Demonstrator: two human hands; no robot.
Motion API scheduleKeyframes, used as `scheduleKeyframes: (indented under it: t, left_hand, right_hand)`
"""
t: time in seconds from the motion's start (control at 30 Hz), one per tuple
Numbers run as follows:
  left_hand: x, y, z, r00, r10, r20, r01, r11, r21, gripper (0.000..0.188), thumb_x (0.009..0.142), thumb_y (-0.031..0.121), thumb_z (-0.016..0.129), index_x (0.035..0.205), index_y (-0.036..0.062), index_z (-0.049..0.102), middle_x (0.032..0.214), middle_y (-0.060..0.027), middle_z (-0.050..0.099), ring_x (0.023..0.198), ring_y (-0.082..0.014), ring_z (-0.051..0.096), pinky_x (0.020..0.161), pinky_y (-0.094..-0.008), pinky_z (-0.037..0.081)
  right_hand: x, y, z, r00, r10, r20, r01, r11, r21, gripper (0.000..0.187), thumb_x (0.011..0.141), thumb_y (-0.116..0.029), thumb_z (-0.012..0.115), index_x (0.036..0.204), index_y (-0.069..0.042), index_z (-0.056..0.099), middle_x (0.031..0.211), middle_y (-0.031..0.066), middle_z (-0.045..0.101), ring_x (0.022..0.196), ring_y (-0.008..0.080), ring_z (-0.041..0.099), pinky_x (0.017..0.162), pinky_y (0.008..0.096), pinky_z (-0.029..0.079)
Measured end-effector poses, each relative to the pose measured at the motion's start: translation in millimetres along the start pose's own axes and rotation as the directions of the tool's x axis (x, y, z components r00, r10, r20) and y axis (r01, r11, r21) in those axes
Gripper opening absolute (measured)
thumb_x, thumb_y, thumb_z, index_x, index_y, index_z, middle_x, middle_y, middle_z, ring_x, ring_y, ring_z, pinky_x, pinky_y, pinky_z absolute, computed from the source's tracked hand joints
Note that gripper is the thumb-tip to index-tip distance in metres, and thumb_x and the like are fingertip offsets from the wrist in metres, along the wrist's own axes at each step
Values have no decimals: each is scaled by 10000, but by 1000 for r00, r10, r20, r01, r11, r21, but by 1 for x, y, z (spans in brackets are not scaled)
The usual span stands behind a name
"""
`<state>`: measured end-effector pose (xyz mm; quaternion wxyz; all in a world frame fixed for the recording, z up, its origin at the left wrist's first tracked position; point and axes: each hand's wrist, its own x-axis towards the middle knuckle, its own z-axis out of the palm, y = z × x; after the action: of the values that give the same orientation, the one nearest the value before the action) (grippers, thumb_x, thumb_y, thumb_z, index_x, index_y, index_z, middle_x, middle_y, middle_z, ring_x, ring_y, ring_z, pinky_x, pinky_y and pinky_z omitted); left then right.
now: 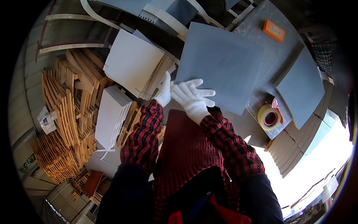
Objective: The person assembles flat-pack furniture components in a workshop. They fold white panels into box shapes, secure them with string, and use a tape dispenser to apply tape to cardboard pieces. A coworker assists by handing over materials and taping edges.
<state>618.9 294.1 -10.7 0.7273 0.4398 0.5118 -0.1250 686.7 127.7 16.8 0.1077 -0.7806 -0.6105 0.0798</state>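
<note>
Both my hands wear white knit gloves and meet at the near left corner of a large grey-blue sheet (223, 63). My right hand (192, 98) is open, its fingers stretched over that corner toward the right. Just left of the corner, my left hand (164, 90) stands almost edge-on, a digit stretched upward. Its inner side lies close against the fingers of my right hand; whether they touch I cannot tell. I make out nothing held in either hand.
A grey table (257, 22) carries an orange box (274, 30), a tape dispenser (270, 115) and a stack of grey-blue sheets (302, 87). Stacked white boards (132, 61) and folded white cartons (111, 115) stand left. Wooden pallets (69, 108) are piled further left.
</note>
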Motion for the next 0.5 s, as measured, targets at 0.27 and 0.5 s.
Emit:
scheduleKeyframes:
  t: [0.27,0.5]
  left_hand:
    - [3,-11,1,970,-206,128,209,978,-10,1008,951,781,118,1480,-26,410,1447,-170,511,1313,-237,465,1149,-353,310]
    - [-12,-2,12,998,-36,-48,38,999,32,1100,884,855,293,1420,-93,450,1352,-145,584,1212,-204,554,1047,-324,427]
  right_hand:
    - [-87,52,-8,981,-132,140,133,991,4,617,818,-150,638,1404,-131,449,1409,53,469,1378,256,388,1164,459,286]
    - [13,4,-11,974,-108,198,90,991,100,605,827,-140,606,1409,-75,455,1457,96,454,1391,297,380,1178,477,270]
